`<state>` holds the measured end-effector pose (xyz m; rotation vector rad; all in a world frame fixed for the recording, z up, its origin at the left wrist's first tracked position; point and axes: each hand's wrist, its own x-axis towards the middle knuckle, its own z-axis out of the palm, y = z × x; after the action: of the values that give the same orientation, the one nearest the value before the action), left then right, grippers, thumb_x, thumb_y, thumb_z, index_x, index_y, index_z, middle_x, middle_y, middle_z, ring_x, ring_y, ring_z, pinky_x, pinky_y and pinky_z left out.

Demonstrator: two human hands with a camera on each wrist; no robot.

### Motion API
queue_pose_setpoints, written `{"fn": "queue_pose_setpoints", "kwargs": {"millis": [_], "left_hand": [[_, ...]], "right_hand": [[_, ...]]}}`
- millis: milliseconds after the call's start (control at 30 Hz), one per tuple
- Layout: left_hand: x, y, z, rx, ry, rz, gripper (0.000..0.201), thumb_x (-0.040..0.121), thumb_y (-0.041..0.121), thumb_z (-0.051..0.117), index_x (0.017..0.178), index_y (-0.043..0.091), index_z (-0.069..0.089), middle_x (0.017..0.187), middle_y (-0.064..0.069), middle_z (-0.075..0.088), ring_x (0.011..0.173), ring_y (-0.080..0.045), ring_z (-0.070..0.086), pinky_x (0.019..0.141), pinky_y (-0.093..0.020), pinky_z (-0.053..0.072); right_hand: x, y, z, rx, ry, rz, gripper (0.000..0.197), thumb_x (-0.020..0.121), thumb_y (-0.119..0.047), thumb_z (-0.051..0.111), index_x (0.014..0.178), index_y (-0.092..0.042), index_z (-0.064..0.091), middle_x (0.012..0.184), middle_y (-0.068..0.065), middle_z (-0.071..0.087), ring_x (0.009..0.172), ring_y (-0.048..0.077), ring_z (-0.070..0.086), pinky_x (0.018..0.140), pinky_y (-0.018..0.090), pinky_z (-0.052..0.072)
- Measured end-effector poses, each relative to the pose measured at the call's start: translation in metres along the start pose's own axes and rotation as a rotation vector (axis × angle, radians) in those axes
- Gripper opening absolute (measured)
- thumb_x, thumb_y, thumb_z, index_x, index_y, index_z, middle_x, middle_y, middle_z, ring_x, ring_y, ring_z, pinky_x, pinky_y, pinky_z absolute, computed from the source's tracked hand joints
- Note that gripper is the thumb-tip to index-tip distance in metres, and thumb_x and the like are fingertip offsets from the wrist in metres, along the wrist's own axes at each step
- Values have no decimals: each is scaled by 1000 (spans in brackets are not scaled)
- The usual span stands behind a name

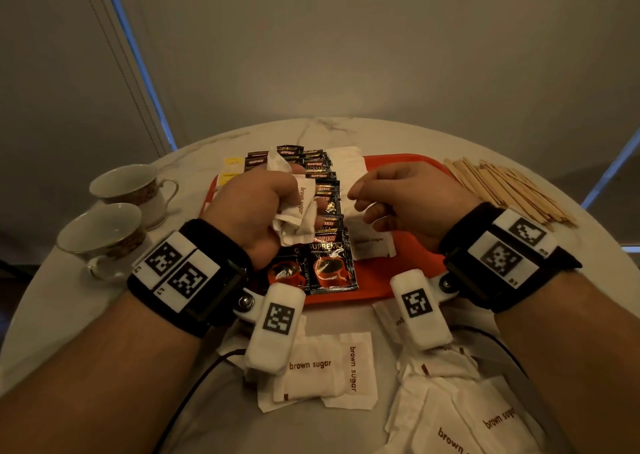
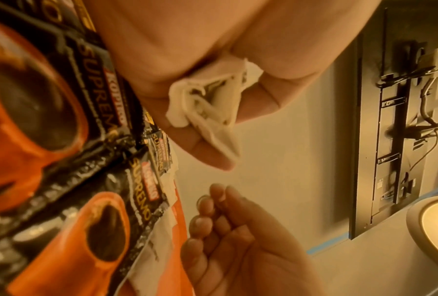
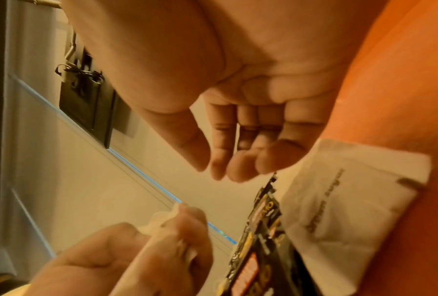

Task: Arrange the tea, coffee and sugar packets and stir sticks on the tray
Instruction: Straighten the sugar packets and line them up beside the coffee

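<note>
Where the desk's near edge lies, loose brown sugar packets [image 1: 313,372] rest off the orange tray [image 1: 381,277]. Above the tray's coffee packets [image 1: 329,263], the left hand [image 1: 256,207] clenches a sugar packet bunch [image 1: 294,211]; the right hand [image 1: 401,197] hovers, fingers [image 3: 238,166] loosely curled, empty. Stir sticks [image 1: 505,190] lie at the far right edge.

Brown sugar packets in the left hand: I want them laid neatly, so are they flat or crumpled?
Crumpled. The left hand grips the brown sugar packets in a bunched, creased wad.
</note>
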<state>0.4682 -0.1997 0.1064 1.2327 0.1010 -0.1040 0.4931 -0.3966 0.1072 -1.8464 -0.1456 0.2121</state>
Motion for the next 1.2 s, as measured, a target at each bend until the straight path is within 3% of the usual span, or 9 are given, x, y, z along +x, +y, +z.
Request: {"fn": "queue_pose_setpoints", "kwargs": {"millis": [233, 500, 700, 867, 1000, 1067, 1100, 1167, 1200], "left_hand": [[0, -2, 5, -83, -78, 104, 51, 89, -25, 39, 124, 8, 55, 94, -19, 76, 95, -32, 76, 73, -46, 63], [0, -4, 9, -219, -148, 140, 55, 90, -24, 28, 129, 7, 50, 132, -30, 63, 119, -43, 67, 90, -58, 59], [5, -2, 6, -240, 24, 182, 49, 85, -26, 33, 110, 8, 58, 100, -16, 75, 105, -40, 73, 73, -52, 63], [10, 2, -1, -136, 160, 202, 43, 86, -22, 35, 98, 11, 60, 85, -10, 72, 73, -23, 75, 50, -33, 56], [9, 1, -1, -56, 185, 172, 30, 91, -12, 46, 97, 12, 65, 69, -8, 71, 62, -22, 68, 51, -27, 53], [7, -2, 2, 26, 113, 167, 9, 95, 5, 64, 94, 11, 70, 76, -12, 72, 71, -29, 70, 62, -32, 55], [4, -2, 4, 45, 53, 162, 9, 92, 14, 73, 99, 9, 71, 84, -14, 74, 78, -32, 71, 67, -35, 56], [2, -5, 4, 77, 7, 171, 40, 76, 19, 82, 109, 6, 65, 88, -13, 74, 77, -27, 72, 62, -32, 56], [3, -5, 4, 95, 15, 193, 45, 71, 17, 83, 109, 7, 62, 85, -11, 72, 74, -23, 71, 58, -30, 55]], "right_hand": [[-8, -5, 11, -72, -120, -69, 29, 77, -41, 82, 90, -15, 77, 84, 1, 76, 68, 12, 66, 67, 30, 57], [-2, -1, 11, 17, -111, -36, 25, 75, -18, 87, 91, -15, 68, 74, 2, 72, 66, 16, 66, 64, 34, 57], [3, 3, 11, 175, -71, -42, 19, 86, -7, 78, 103, -11, 71, 83, 5, 75, 67, 19, 66, 66, 35, 58], [1, -1, 16, 445, -58, -18, 19, 92, -3, 69, 110, -2, 66, 86, 10, 75, 67, 18, 70, 61, 27, 61], [-1, -4, 20, 511, -80, -8, 13, 90, -6, 72, 102, -9, 67, 90, 12, 76, 71, 20, 71, 61, 28, 60], [-1, -4, 23, 522, -93, -11, 12, 88, -9, 73, 99, -10, 67, 90, 11, 76, 71, 20, 70, 62, 28, 60], [-2, -3, 24, 527, -106, -17, 15, 86, -11, 75, 98, -10, 66, 90, 11, 76, 71, 20, 70, 62, 28, 60], [-2, -2, 25, 519, -135, -24, 26, 81, -17, 77, 101, -7, 64, 89, 9, 75, 72, 20, 70, 64, 29, 60], [-2, -2, 25, 496, -137, -27, 27, 81, -18, 77, 102, -6, 64, 89, 9, 75, 73, 20, 70, 64, 29, 59]]}}
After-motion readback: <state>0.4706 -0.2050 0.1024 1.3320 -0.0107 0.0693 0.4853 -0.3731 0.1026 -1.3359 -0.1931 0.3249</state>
